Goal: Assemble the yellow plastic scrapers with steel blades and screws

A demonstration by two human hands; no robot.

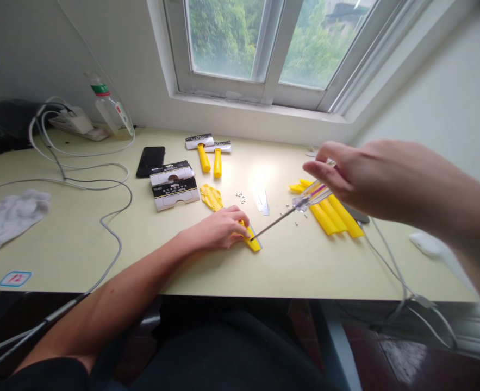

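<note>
My left hand (223,228) presses a yellow plastic scraper head (255,244) with a thin metal blade along its edge against the table. Closed around the clear handle of a screwdriver (278,221), my right hand (346,168) is raised to the right. The screwdriver slants down to the left, its tip touching the yellow piece. Several small screws (242,198) and flat metal blades (261,201) lie just beyond. Yellow plastic heads (211,196) sit behind my left hand, and yellow handles (331,213) lie under my right.
Two yellow-handled scrapers in card sleeves (217,162) lie at the back. Black-and-white cartons (175,194) and a phone (150,161) are to their left. A bottle (111,111), cables (117,233) and a white glove (13,220) occupy the left side. A white mouse (425,244) rests at right.
</note>
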